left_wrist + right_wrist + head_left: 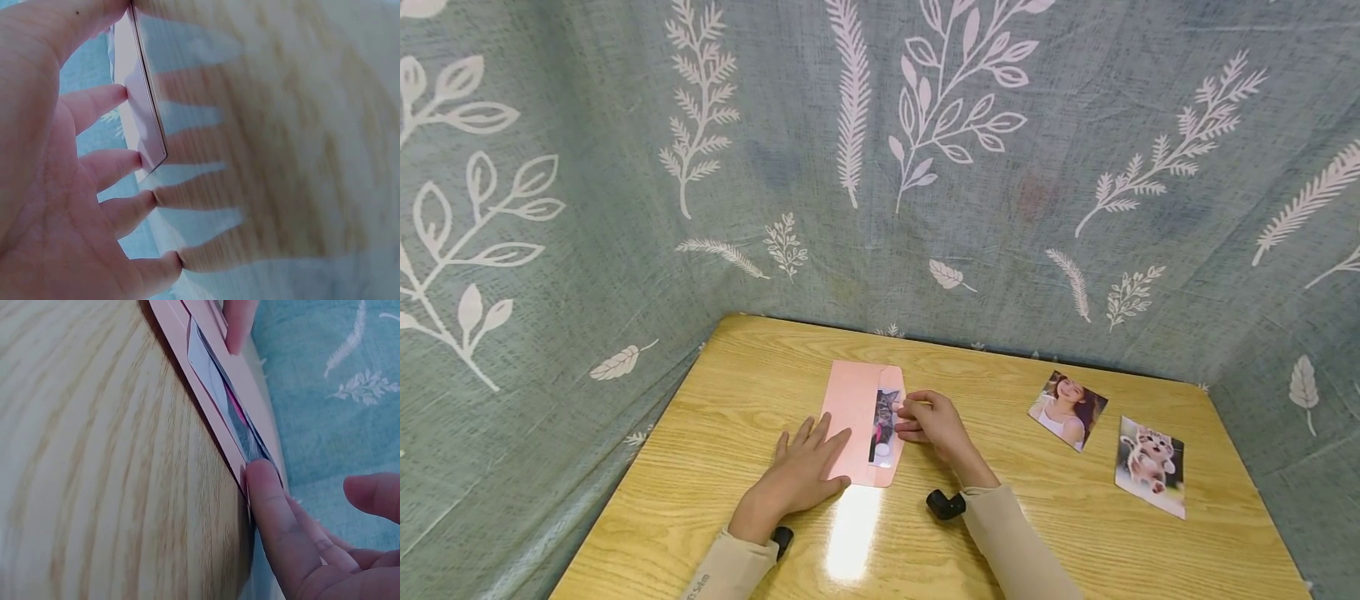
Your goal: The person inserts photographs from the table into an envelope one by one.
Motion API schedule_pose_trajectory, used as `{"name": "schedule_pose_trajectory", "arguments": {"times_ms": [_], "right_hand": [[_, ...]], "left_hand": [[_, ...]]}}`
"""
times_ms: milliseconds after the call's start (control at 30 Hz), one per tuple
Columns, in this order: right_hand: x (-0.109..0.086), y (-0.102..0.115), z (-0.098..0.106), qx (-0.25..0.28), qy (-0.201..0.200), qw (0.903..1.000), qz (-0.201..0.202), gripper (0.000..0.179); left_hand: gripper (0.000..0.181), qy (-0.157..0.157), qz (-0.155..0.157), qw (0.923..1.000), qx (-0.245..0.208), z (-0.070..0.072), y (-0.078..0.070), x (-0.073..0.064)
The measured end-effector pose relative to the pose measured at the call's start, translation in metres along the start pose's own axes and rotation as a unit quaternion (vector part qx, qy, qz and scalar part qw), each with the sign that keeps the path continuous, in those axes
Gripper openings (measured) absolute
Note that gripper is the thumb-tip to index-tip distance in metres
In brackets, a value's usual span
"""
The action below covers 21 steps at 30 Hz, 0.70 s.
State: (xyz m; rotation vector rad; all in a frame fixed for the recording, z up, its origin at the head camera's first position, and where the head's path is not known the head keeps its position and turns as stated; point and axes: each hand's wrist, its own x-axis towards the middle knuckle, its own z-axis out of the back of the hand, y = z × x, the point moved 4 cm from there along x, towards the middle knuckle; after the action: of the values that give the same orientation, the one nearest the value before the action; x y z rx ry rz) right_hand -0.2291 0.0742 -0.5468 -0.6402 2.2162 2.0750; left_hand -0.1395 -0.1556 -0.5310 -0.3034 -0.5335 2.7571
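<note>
A pink envelope [853, 392] lies on the table with its flap folded out to the right. A photo of a grey tabby cat [886, 425] sits partly inside its opening, the left part hidden under the envelope's front. My left hand [805, 468] rests with spread fingers over the envelope's lower left, the thumb by its near edge. My right hand [938, 425] is at the photo's right edge, pinching it. In the right wrist view, a fingertip [262, 475] covers the photo's end, while another finger is raised off it.
On the table [760, 375], to the right, lie a photo of a person in a white top [1066, 412] and a photo of a kitten [1150, 467]. A leaf-patterned curtain [820, 167] hangs behind and beside the table. Light glares off the tabletop below the envelope.
</note>
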Motion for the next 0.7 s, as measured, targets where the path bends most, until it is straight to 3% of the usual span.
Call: {"name": "schedule_pose_trajectory", "arguments": {"times_ms": [300, 700], "right_hand": [[0.003, 0.0, -0.007, -0.012, -0.012, 0.9999, -0.002, 0.039], [0.005, 0.001, -0.015, -0.022, 0.002, 0.9997, 0.005, 0.038]], "left_hand": [[0.076, 0.003, 0.006, 1.0, 0.007, -0.001, 0.002, 0.001], [0.074, 0.003, 0.004, 1.0, 0.005, 0.001, 0.0, 0.001]]}}
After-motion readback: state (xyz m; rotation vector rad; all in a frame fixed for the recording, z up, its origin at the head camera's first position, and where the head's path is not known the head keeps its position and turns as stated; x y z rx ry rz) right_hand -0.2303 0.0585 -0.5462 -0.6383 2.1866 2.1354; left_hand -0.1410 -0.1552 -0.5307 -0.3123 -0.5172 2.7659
